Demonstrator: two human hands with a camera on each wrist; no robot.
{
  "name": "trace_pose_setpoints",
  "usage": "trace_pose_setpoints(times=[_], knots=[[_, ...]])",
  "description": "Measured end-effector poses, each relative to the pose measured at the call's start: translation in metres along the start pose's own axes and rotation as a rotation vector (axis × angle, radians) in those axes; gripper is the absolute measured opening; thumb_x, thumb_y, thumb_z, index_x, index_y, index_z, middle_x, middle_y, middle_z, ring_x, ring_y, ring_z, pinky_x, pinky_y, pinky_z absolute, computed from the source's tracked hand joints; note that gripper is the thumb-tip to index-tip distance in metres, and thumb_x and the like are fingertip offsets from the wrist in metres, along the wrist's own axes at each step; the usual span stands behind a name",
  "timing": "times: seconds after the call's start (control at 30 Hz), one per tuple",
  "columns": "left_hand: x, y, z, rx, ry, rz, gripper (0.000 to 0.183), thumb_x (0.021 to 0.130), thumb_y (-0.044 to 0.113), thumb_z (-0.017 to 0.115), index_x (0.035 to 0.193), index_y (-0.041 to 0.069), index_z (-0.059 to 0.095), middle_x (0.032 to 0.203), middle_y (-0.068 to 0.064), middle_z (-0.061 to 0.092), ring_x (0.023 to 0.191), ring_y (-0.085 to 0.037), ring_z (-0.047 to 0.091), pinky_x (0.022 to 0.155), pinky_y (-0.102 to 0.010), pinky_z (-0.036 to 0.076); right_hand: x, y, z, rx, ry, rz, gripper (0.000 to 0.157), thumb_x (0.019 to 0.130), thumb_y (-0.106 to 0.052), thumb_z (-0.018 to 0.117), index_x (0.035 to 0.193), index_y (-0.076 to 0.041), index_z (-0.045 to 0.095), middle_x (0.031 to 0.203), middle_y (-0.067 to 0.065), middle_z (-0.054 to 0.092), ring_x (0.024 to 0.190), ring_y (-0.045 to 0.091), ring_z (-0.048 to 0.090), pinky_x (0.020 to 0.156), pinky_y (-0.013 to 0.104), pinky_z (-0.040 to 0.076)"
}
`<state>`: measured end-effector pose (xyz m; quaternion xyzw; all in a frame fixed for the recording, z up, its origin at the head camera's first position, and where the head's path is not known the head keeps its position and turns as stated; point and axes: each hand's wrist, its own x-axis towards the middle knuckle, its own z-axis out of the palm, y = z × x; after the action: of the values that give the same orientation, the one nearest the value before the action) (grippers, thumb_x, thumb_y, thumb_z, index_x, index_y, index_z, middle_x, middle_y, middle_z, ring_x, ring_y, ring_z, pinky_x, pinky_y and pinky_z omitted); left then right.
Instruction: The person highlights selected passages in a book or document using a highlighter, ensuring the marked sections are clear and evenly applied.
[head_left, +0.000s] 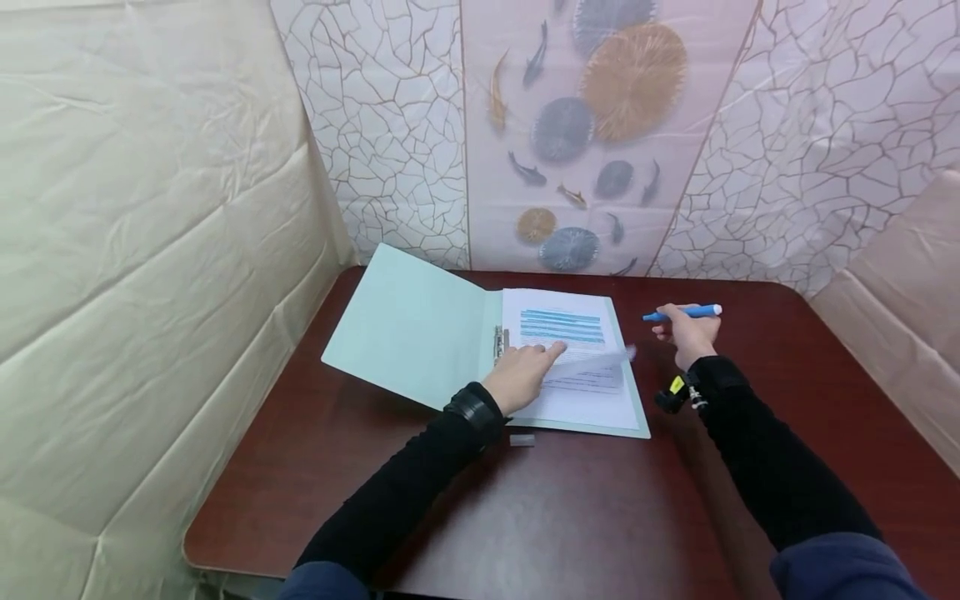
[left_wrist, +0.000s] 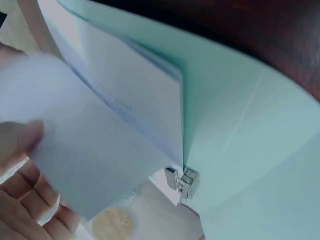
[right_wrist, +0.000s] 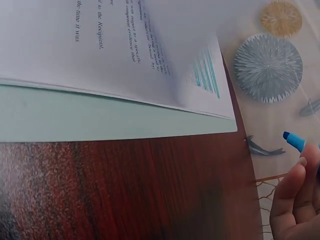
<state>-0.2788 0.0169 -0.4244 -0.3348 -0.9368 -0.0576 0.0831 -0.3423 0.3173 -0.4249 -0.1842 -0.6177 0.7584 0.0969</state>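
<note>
A pale green folder (head_left: pixel 420 325) lies spread on the table, with printed pages (head_left: pixel 573 412) on its right side. Blue highlighted lines cross the upper part of a page. My left hand (head_left: pixel 523 372) is over the pages, and its thumb and a finger pinch a lifted sheet (left_wrist: pixel 100 140), blurred in the left wrist view. That sheet runs back to a metal clip (left_wrist: pixel 181 182) at the folder's spine. Right of the folder, my right hand (head_left: pixel 687 333) holds a blue highlighter (head_left: pixel 701 311), its dark blue tip bare and pointing left, away from the paper.
The dark reddish table (head_left: pixel 600 517) has a small translucent strip (head_left: pixel 522 439) below the folder. A black item with a yellow patch (head_left: pixel 672 393) is beside my right wrist. Patterned cloth (head_left: pixel 375 108) hangs behind the table, and cream fabric (head_left: pixel 150 250) covers the left side.
</note>
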Motion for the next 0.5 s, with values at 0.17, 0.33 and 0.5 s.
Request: trace_pose_setpoints(times=[0.17, 0.33, 0.5], knots=[[-0.004, -0.009, -0.003, -0.123, 0.039, 0.016, 0.091, 0.093, -0.007, 0.048, 0.155, 0.038, -0.001, 0.101, -0.009, 0.056, 0.054, -0.016, 0.048, 0.049, -0.022, 0.035, -0.004, -0.002, -0.001, 0.015, -0.001, -0.002, 0.013, 0.087, -0.015, 0.07, 0.091, -0.009, 0.059, 0.072, -0.003, 0.07, 0.056, 0.013, 0.066, 0.056, 0.024, 0.055], [-0.006, -0.015, -0.003, -0.133, -0.014, 0.014, 0.072, 0.096, -0.002, 0.046, 0.15, 0.04, 0.027, 0.111, -0.009, 0.049, 0.056, -0.014, 0.043, 0.049, -0.02, 0.035, -0.005, -0.003, 0.0, 0.028, 0.007, -0.003, 0.014, 0.087, -0.013, 0.07, 0.091, -0.007, 0.058, 0.071, -0.002, 0.07, 0.054, 0.013, 0.065, 0.055, 0.024, 0.054], [-0.009, -0.017, -0.009, -0.099, -0.063, -0.04, 0.034, 0.091, 0.006, 0.059, 0.124, 0.01, 0.065, 0.113, -0.007, 0.063, 0.079, -0.014, 0.055, 0.066, -0.021, 0.043, -0.003, 0.0, 0.003, -0.021, 0.007, 0.021, 0.019, 0.085, -0.017, 0.072, 0.094, -0.009, 0.057, 0.071, -0.005, 0.069, 0.057, 0.011, 0.067, 0.058, 0.023, 0.055]])
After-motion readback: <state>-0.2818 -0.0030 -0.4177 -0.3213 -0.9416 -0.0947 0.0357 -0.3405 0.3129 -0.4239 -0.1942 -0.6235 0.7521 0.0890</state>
